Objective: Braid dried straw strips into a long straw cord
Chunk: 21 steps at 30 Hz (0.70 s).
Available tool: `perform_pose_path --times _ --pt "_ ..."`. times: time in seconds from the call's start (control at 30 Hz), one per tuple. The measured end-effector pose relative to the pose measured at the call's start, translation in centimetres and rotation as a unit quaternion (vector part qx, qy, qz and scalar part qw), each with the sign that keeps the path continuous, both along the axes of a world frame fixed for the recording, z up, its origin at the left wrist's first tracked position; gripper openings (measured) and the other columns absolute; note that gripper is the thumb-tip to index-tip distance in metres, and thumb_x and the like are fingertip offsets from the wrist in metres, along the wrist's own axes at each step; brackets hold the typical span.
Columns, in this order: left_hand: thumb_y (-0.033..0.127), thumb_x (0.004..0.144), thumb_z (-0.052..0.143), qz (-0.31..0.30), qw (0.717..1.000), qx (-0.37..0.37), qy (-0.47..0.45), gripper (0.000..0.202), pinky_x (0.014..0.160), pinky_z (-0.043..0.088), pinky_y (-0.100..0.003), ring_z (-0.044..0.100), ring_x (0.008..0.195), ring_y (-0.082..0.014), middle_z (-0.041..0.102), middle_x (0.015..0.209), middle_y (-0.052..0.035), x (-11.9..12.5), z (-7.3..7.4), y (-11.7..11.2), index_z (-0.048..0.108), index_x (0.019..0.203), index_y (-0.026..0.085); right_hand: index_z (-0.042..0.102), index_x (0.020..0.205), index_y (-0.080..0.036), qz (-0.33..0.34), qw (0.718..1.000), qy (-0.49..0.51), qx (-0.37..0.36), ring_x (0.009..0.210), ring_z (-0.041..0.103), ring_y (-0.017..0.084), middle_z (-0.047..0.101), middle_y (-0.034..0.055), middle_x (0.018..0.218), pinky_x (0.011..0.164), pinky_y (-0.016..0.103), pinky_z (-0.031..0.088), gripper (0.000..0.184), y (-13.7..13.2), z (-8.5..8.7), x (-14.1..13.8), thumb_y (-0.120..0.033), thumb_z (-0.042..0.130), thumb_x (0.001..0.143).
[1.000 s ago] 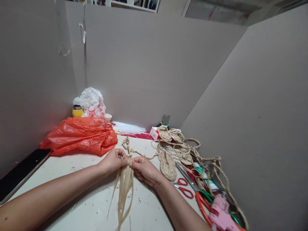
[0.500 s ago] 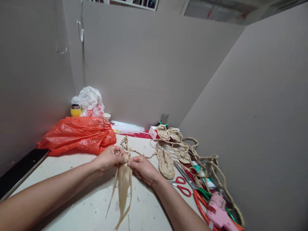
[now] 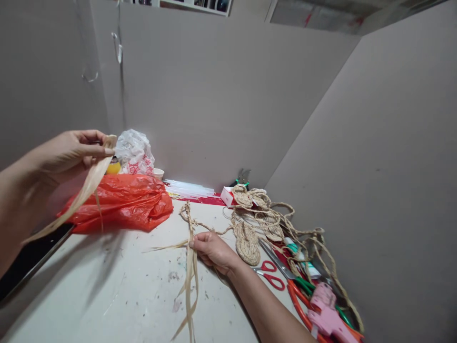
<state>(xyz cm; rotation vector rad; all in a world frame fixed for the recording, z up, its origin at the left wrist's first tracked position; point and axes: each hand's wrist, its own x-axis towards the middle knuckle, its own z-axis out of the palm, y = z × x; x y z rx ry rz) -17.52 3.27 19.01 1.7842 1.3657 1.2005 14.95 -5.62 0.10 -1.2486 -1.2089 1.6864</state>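
Observation:
Raised over the red plastic bag, my left hand point(image 3: 76, 152) pinches one end of a pale dried husk strip point(image 3: 89, 186), whose tail hangs down to the left. My right hand point(image 3: 210, 252) is closed on a bundle of straw-coloured husk strips point(image 3: 191, 281) at the middle of the white table. Loose ends of the bundle trail toward me, and one thin strand sticks out to the left. Above that hand the strips run into a knotted, twisted cord point(image 3: 187, 214) lying on the table. The fingertips of my right hand partly hide the joint.
Woven rope soles point(image 3: 247, 245) and coiled cord lie to the right, beside red-handled scissors point(image 3: 273, 276), larger shears and a pink glue gun point(image 3: 326, 312). Behind are a red plastic bag point(image 3: 132, 200), clear glue sticks point(image 3: 193, 189) and a paper cup point(image 3: 158, 173). Walls stand close around.
My left hand has moved up and left, away from the bundle, taking a wide husk strip with it. My right hand stays in place, holding the other strips.

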Motion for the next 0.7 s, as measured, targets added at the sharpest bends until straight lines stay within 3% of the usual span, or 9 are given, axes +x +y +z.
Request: perform_pose_path --times 0.13,0.2,0.23,0.27,0.37,0.43,0.53,0.7 --pt "0.033 0.074 0.056 -0.032 0.980 -0.011 0.198 0.030 0.082 0.038 -0.035 0.054 0.087 -0.0182 0.061 0.083 -0.0013 0.6 -3.6 1.4 0.059 0.093 0.009 0.042 0.056 -0.018 -0.001 1.000 0.009 -0.012 0.032 0.015 0.002 0.030 -0.0124 0.036 0.033 0.019 0.006 0.035 0.0 0.2 0.0 -0.037 0.070 0.065" --pt "0.032 0.066 0.063 0.033 0.956 0.066 0.283 0.038 0.084 0.037 -0.033 0.054 0.093 -0.0226 0.063 0.095 -0.0063 2.8 -6.2 0.4 0.062 0.098 0.012 0.041 0.056 -0.019 0.001 0.999 0.027 -0.020 0.032 0.014 0.002 0.029 -0.0127 0.037 0.033 0.019 0.006 0.037 -0.1 0.4 0.1 -0.038 0.071 0.065" --pt "0.034 0.068 0.061 0.038 0.953 0.114 0.277 0.038 0.082 0.037 -0.032 0.054 0.095 -0.0232 0.063 0.101 -0.0079 4.4 -7.6 -0.4 0.063 0.100 0.014 0.040 0.057 -0.019 0.004 0.999 0.036 -0.023 0.033 0.014 0.002 0.029 -0.0129 0.038 0.033 0.019 0.006 0.038 -0.1 0.4 0.1 -0.038 0.071 0.065" --pt "0.037 0.071 0.059 0.002 0.960 0.115 0.254 0.034 0.078 0.039 -0.028 0.055 0.090 -0.0213 0.064 0.098 -0.0072 6.1 -9.1 -1.4 0.064 0.096 0.016 0.040 0.057 -0.019 0.008 0.999 0.043 -0.026 0.033 0.013 0.002 0.028 -0.0130 0.038 0.033 0.018 0.006 0.039 -0.1 0.5 0.1 -0.039 0.072 0.065" --pt "0.046 0.076 0.050 -0.162 0.970 -0.037 0.179 0.034 0.054 0.036 -0.023 0.054 0.058 -0.0147 0.062 0.063 -0.0025 11.6 -13.2 -4.3 0.064 0.067 0.016 0.040 0.059 -0.019 0.014 0.998 0.051 -0.028 0.033 0.013 0.001 0.028 -0.0133 0.039 0.033 0.018 0.005 0.039 -0.2 0.7 0.1 -0.040 0.073 0.065" --pt "0.047 0.073 0.053 -0.187 0.969 -0.111 0.116 0.034 0.048 0.032 -0.022 0.049 0.051 -0.0129 0.058 0.054 -0.0009 14.4 -15.2 -5.5 0.061 0.061 0.016 0.042 0.060 -0.018 0.009 0.999 0.045 -0.021 0.033 0.014 0.001 0.029 -0.0130 0.039 0.033 0.018 0.006 0.038 -0.3 0.8 0.0 -0.042 0.072 0.066" --pt "0.039 0.068 0.056 -0.181 0.970 -0.147 0.063 0.027 0.047 0.029 -0.021 0.047 0.050 -0.0121 0.055 0.051 0.0002 16.9 -16.8 -5.9 0.061 0.059 0.014 0.047 0.061 -0.017 0.000 1.000 0.027 -0.009 0.032 0.014 0.001 0.028 -0.0130 0.038 0.032 0.019 0.006 0.035 -0.4 0.9 -0.1 -0.042 0.071 0.066" --pt "0.033 0.066 0.055 -0.192 0.964 -0.186 -0.008 0.023 0.047 0.028 -0.022 0.041 0.046 -0.0093 0.049 0.047 0.0028 17.5 -17.1 -5.2 0.057 0.053 0.014 0.048 0.059 -0.017 -0.009 1.000 0.018 0.006 0.031 0.015 0.001 0.028 -0.0129 0.038 0.032 0.020 0.006 0.037 -0.2 0.7 -0.1 -0.044 0.073 0.064"
